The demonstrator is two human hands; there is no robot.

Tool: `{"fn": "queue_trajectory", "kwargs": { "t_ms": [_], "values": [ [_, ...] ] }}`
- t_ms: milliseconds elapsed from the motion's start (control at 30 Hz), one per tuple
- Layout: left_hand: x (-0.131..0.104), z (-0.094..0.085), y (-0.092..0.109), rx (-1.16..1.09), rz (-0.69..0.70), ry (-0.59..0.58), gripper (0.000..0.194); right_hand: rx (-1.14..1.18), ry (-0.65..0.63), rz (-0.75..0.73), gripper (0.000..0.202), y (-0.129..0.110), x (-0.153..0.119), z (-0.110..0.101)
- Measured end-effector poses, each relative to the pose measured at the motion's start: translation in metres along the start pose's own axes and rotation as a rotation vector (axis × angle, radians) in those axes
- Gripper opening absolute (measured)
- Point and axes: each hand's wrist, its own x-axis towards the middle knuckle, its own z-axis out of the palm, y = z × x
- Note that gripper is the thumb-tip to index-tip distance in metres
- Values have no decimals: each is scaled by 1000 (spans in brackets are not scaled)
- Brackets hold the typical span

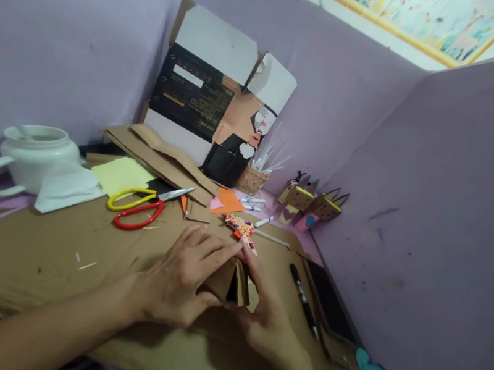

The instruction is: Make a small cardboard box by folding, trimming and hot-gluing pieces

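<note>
A small folded piece of brown cardboard (220, 278) stands between my hands near the middle of the cardboard sheet (64, 243). My left hand (183, 275) holds its left side, with the fingers bent over the top and the thumb low at the front. On the right side, my right hand (263, 306) grips it with the fingers at the top edge and the thumb below. The folded end faces right and shows a dark gap between its layers. Just beyond the fingertips lies a colourful patterned paper piece (240, 226).
Scissors (149, 207) with yellow and red handles lie left of centre. A white pot (38, 155) stands at the left. Behind are an opened box (196, 92) and cardboard figures (301, 200). A black pen (304, 300) and a dark phone-like slab (334, 302) lie right.
</note>
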Motion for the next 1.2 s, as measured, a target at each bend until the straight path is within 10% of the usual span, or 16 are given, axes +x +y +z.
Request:
{"fn": "queue_trajectory", "kwargs": {
  "t_ms": [233,433,767,1000,1200],
  "values": [
    [0,2,-16,-439,-575,14,62,437,193,233,58,17,-1,9],
    [7,12,-19,-1025,-846,29,60,490,80,201,54,11,2,9],
    [2,9,-20,-1186,-774,-63,66,313,116,152,64,16,2,11],
    [4,4,-24,-957,-798,72,70,303,418,136,58,17,0,12],
    [5,19,-27,-840,-777,79,91,297,269,107,76,14,3,25]
  ]
}}
